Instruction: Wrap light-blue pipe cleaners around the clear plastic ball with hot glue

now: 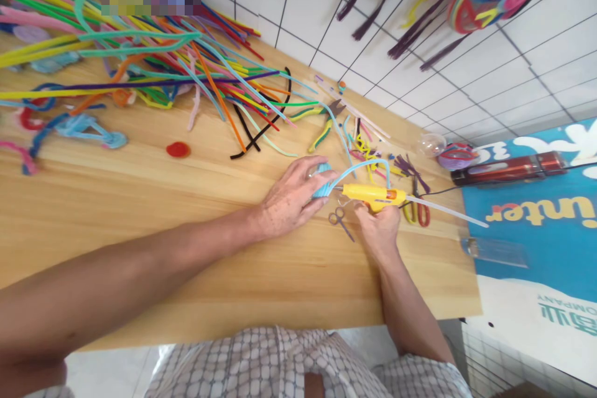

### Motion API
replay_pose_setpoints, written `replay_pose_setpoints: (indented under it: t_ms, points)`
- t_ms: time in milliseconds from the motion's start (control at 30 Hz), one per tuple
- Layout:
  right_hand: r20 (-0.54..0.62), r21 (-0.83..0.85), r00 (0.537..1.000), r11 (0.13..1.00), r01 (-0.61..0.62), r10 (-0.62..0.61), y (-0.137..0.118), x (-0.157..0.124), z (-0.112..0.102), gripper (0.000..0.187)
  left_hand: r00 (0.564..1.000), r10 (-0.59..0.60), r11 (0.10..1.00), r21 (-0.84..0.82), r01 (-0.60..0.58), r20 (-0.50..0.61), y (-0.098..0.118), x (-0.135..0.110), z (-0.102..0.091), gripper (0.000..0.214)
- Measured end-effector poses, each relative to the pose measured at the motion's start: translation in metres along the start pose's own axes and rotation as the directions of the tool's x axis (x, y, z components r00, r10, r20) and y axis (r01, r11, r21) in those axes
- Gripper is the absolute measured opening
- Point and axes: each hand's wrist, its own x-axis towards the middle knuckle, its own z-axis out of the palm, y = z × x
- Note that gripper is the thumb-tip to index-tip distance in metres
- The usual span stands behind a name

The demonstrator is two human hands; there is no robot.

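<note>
My left hand [291, 196] grips a small rounded piece wound with light blue pipe cleaner [321, 180]. A loose end of the pipe cleaner arches to the right over the glue gun. My right hand [380, 227] is wrapped around the handle of a yellow hot glue gun [368, 193], whose nozzle points left and meets or nearly meets the blue winding. From the gun's back sticks a long translucent glue stick [448, 208]. Below the nozzle lie small scissors [341, 222]. Red-and-yellow-handled scissors [422, 211] rest just right of my right hand.
A heap of colourful pipe cleaners [153, 56] covers the table's back left. Pliers with green-yellow handles [329, 121] lie beyond my hands, and a red disc [178, 149] lies left. A red cylindrical tool [513, 168] with a cord sits at right, before a white grid wall [373, 43].
</note>
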Motion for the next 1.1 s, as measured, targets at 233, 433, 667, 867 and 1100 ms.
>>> replay_pose_setpoints:
  t_ms: [233,433,667,867,1100]
  points:
    - [-0.004,0.011,0.999,0.999,-0.033,0.033,-0.0036,-0.0008,-0.0005,0.013,1.000,-0.024,0.999,-0.036,0.024,0.012,0.0003,-0.0001,-0.0008,0.046]
    - [-0.006,-0.006,1.000,1.000,-0.013,0.013,-0.0008,0.0002,-0.0002,0.017,1.000,-0.014,1.000,-0.018,0.014,0.016,0.0005,0.0000,-0.0017,0.046]
    - [-0.012,-0.017,1.000,1.000,0.019,-0.019,0.0026,0.0001,-0.0006,0.017,1.000,0.001,1.000,-0.001,-0.001,0.012,-0.0004,-0.0002,-0.0011,0.047]
    - [-0.015,-0.003,1.000,1.000,0.014,-0.014,0.0034,0.0009,-0.0003,0.017,1.000,0.004,1.000,-0.006,-0.004,0.004,-0.0003,0.0001,-0.0003,0.046]
    - [-0.023,-0.005,1.000,1.000,0.012,-0.012,0.0064,0.0009,0.0006,0.015,1.000,-0.016,1.000,-0.025,0.017,0.012,-0.0003,0.0001,-0.0004,0.049]
